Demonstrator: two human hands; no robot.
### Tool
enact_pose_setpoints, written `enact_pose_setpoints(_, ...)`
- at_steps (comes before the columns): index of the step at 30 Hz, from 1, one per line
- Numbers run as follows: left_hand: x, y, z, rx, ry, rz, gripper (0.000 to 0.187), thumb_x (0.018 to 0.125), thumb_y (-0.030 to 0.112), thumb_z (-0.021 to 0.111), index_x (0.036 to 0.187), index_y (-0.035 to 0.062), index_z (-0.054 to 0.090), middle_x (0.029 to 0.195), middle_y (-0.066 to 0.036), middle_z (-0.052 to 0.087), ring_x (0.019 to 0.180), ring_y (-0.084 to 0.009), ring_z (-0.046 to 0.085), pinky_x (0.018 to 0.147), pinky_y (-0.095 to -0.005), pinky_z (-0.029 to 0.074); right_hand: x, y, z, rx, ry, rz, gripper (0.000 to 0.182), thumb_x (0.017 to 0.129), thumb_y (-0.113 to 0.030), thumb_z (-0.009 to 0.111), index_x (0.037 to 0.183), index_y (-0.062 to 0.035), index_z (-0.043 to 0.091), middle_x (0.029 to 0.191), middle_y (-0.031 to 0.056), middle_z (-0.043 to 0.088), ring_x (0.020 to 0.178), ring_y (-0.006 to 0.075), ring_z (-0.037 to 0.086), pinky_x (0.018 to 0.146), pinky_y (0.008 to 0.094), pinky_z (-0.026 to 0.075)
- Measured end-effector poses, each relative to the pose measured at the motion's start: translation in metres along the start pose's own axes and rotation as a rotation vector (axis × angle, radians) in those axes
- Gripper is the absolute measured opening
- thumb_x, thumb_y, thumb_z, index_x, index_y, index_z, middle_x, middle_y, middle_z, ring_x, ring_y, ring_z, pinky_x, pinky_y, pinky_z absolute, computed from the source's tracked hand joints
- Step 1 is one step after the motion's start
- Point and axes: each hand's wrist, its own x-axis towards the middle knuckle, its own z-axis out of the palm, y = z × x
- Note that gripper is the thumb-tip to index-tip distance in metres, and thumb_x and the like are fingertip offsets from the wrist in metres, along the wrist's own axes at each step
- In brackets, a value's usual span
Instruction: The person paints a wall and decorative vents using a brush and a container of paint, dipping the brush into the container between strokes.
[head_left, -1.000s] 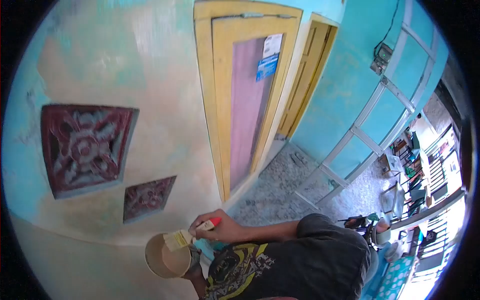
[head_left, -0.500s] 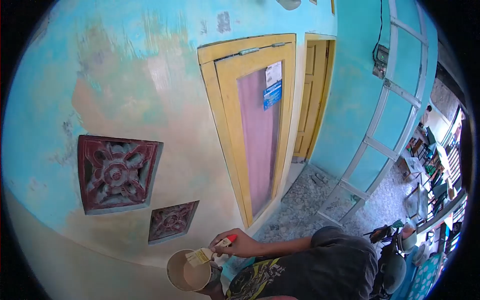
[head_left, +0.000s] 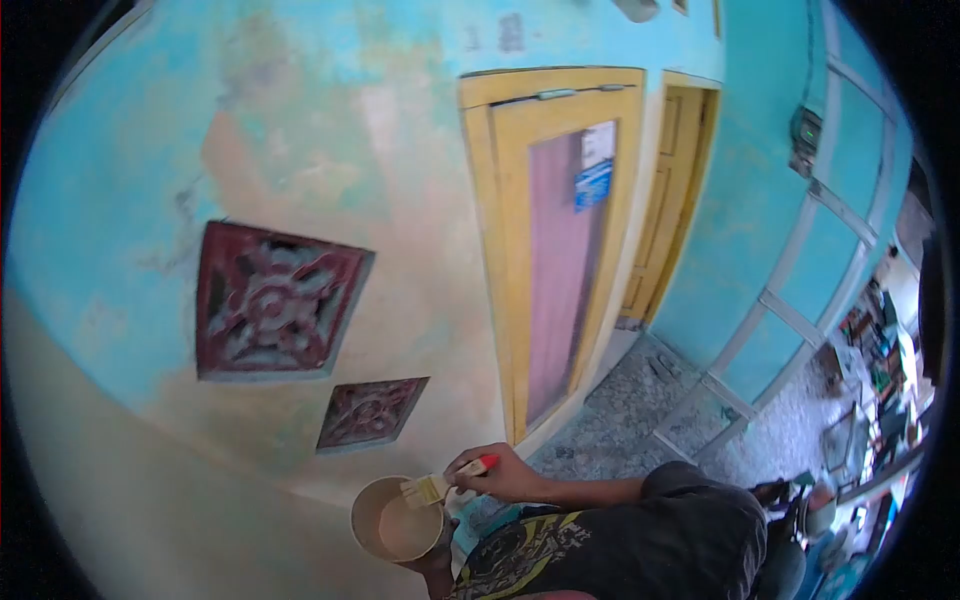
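My right hand [head_left: 498, 470] is closed around a paintbrush [head_left: 430, 490] with a red-tipped handle and pale, paint-coated bristles. Those bristles lie over the opening of a round paint tub [head_left: 366, 512], at its upper right. Beige paint [head_left: 408, 527] covers the bottom inside. From below and to the right, my left hand [head_left: 440, 565] grips the side of the tub, its fingers partly hidden behind it. Just beyond the tub rises a wall [head_left: 440, 290] with patchy blue, green and beige paint.
Two dark red carved vent blocks, a larger one [head_left: 275, 305] and a smaller one [head_left: 372, 412], are set in the wall. A yellow-framed window [head_left: 490, 250] and a yellow door [head_left: 665, 200] stand farther right. A metal ladder [head_left: 795, 315] leans by the blue wall.
The view has turned left, so the wall, vents and window sit farther right. Both hands, brush and tub appear slightly to the right, with the brush still over the tub.
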Motion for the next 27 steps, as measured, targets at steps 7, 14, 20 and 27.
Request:
enact_pose_setpoints(7, -0.012, 0.002, 0.002, -0.042, -0.063, 0.042, 0.101, 0.075, 0.064, 0.070, 0.156, 0.0186, 0.028, 0.157, -0.013, 0.034, 0.137, -0.0466, 0.039, 0.103, -0.0729, 0.040, 0.003, -0.014, 0.004, -0.057, 0.010, -0.012, 0.022, 0.095, -0.017, 0.072, 0.106, 0.0015, 0.071, 0.092, 0.0075, 0.073, 0.083, 0.0122, 0.071, 0.070, 0.0263, 0.057)
enact_pose_setpoints(14, -0.018, 0.010, 0.001, -0.103, -0.106, 0.090, 0.103, 0.074, 0.063, 0.072, 0.156, 0.0192, 0.028, 0.157, -0.012, 0.034, 0.136, -0.0466, 0.039, 0.104, -0.0726, 0.040, 0.020, -0.011, 0.006, -0.229, -0.019, -0.242, 0.021, 0.092, -0.017, 0.075, 0.103, 0.0011, 0.071, 0.086, 0.0060, 0.074, 0.078, 0.0102, 0.070, 0.065, 0.0239, 0.055)
enact_pose_setpoints(20, -0.019, 0.016, -0.001, -0.115, -0.140, 0.146, 0.102, 0.074, 0.064, 0.070, 0.156, 0.0201, 0.028, 0.157, -0.013, 0.032, 0.136, -0.0468, 0.040, 0.102, -0.0741, 0.040, 0.058, -0.081, -0.004, -0.238, -0.126, -0.237, 0.020, 0.091, -0.012, 0.075, 0.104, 0.0024, 0.070, 0.090, 0.0087, 0.074, 0.083, 0.0130, 0.072, 0.065, 0.0248, 0.057)
enact_pose_setpoints(27, -0.019, 0.022, 0.004, -0.115, -0.163, 0.188, 0.098, 0.074, 0.066, 0.062, 0.155, 0.0216, 0.030, 0.157, -0.014, 0.029, 0.136, -0.0473, 0.040, 0.098, -0.0778, 0.041, 0.096, -0.258, 0.001, -0.369, -0.074, -0.750, 0.022, 0.090, -0.002, 0.070, 0.110, 0.0030, 0.066, 0.095, 0.0075, 0.073, 0.082, 0.0115, 0.070, 0.066, 0.0256, 0.058)
